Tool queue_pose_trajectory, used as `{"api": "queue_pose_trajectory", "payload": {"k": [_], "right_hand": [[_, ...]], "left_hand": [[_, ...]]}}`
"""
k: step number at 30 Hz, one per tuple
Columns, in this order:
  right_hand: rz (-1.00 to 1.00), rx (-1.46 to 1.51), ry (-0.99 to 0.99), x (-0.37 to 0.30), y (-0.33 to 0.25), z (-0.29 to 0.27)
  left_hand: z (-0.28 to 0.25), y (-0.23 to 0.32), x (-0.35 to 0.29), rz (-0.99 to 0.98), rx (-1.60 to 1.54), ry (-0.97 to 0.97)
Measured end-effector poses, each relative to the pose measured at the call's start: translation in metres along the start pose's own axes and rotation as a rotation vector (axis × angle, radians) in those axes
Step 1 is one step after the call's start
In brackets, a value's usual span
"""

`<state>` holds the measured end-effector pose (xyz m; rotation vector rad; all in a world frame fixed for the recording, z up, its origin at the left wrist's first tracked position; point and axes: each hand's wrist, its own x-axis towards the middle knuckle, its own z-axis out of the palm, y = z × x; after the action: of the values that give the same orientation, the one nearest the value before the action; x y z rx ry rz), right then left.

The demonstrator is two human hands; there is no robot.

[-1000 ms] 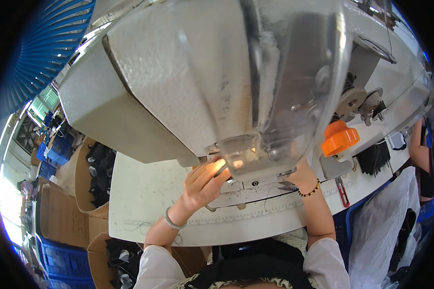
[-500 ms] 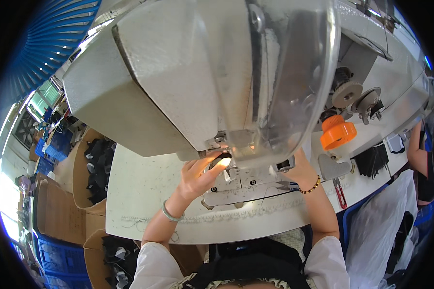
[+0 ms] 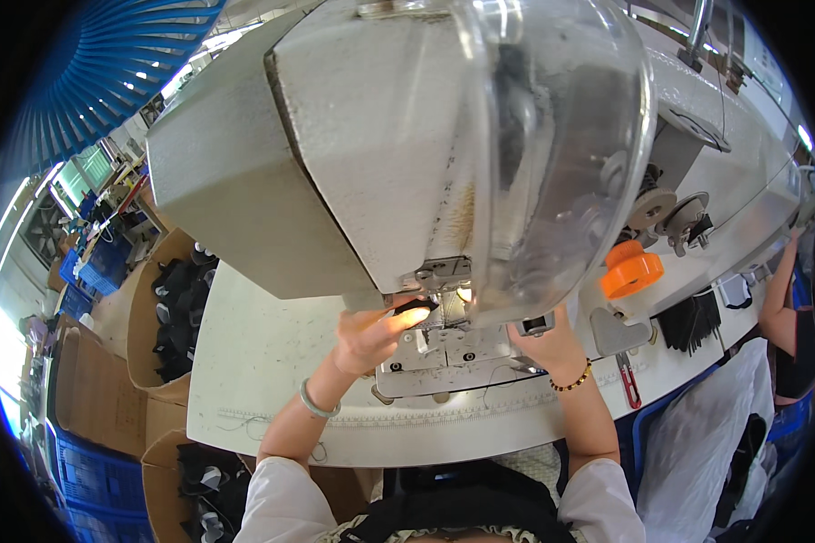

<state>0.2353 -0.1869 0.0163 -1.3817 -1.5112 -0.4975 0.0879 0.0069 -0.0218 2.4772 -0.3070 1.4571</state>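
My left hand is closed in a pinch on a small black piece, beside the lit needle area of a large sewing machine. The lamp shines on the fingertips. Across the metal bed plate, my right hand is by a dark metal part under the clear guard. Its fingers are partly hidden by that part and the guard, so I cannot tell whether they hold anything. Small snips show just below this hand; whether it grips them is unclear.
An orange knob and thread tension discs jut from the machine. Right of my hand are a grey plate, a red-handled tool and black strips. Cardboard boxes of black pieces stand left. Another person's arm shows far right.
The view has shifted, so the machine head sits farther right and the table lower. My left hand keeps its pinch on the black piece. My right hand is slightly lower in the picture.
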Motion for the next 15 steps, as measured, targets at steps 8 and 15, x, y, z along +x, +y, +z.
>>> {"api": "queue_pose_trajectory", "payload": {"k": [8, 15], "right_hand": [[0.059, -0.073, -0.008, -0.01, 0.019, 0.01], [0.011, -0.146, -0.018, -0.015, 0.029, 0.018]], "left_hand": [[0.001, -0.005, -0.002, -0.099, -0.053, -0.004], [0.009, -0.006, -0.005, -0.187, -0.064, 0.081]]}}
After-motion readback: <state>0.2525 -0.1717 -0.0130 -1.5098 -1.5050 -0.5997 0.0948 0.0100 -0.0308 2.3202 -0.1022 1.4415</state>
